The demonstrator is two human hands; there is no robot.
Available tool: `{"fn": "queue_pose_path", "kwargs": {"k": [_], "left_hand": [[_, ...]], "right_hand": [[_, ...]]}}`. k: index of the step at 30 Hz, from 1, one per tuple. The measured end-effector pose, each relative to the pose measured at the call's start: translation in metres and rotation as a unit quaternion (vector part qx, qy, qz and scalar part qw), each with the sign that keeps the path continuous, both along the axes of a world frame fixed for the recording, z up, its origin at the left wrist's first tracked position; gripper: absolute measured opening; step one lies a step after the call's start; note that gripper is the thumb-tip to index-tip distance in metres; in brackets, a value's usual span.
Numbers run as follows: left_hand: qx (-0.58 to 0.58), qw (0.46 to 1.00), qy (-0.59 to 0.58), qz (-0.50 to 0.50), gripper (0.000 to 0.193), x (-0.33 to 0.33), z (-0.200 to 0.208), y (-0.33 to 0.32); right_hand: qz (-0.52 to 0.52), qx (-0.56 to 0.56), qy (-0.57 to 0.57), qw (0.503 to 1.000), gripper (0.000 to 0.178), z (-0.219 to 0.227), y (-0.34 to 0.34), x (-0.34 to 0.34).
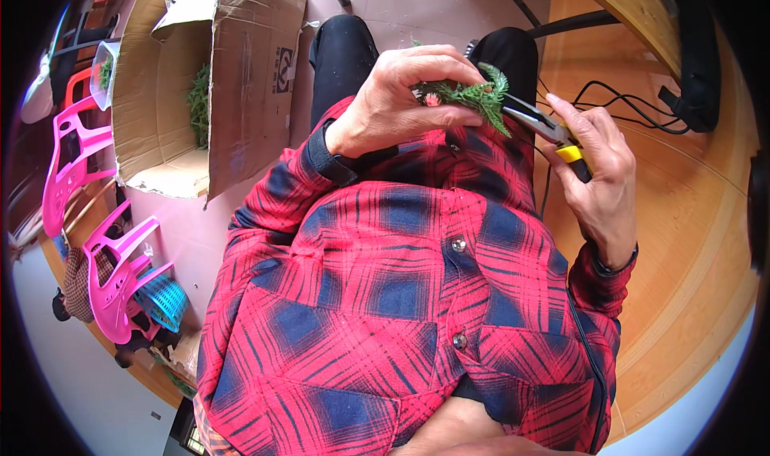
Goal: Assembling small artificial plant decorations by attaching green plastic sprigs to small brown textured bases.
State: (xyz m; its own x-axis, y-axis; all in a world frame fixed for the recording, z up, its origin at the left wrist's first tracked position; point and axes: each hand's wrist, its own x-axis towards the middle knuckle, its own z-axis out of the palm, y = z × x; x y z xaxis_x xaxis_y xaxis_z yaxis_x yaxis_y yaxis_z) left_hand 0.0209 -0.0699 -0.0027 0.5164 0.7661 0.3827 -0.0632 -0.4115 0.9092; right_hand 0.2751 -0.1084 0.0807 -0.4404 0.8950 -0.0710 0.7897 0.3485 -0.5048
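Note:
Held over my lap, a green artificial fern-like sprig [481, 97] with a small pink bit on it is pinched between the thumb and fingers of my left hand [405, 95]. My right hand [600, 155] grips a pair of long-nose pliers [571, 149] with yellow and black handles. The plier jaws point left and reach to the right edge of the sprig. Whether they clamp a stem or only touch the leaves, I cannot make out. Part of the sprig is hidden behind my left fingers.
An open cardboard box [253, 79] with greenery [200, 107] inside stands at my left. Beyond it are pink plastic chairs [112, 275], a blue basket [164, 299] and a clear tub [104, 75]. Black cables [634, 103] lie on the wooden surface [674, 207] at right.

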Motion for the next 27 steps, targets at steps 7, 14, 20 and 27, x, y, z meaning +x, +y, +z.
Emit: {"fn": "queue_pose_path", "kwargs": {"k": [7,14,20,27], "left_hand": [[-0.016,0.999,-0.028,-0.002,0.036,0.002,0.002,-0.002],[-0.050,0.998,-0.035,-0.004,0.036,0.000,0.000,-0.003],[-0.054,0.998,-0.036,-0.016,0.033,0.000,-0.004,-0.001],[-0.040,0.998,-0.032,-0.023,0.031,0.000,-0.003,0.002]], "right_hand": [[-0.011,0.072,-0.014,0.997,0.060,-0.007,-0.004,-0.013],[-0.002,0.074,-0.008,0.997,0.061,-0.008,-0.004,-0.017],[0.013,0.052,-0.028,0.998,0.060,-0.008,-0.001,-0.014],[0.008,0.020,0.023,0.999,0.056,-0.014,-0.002,-0.013]]}}
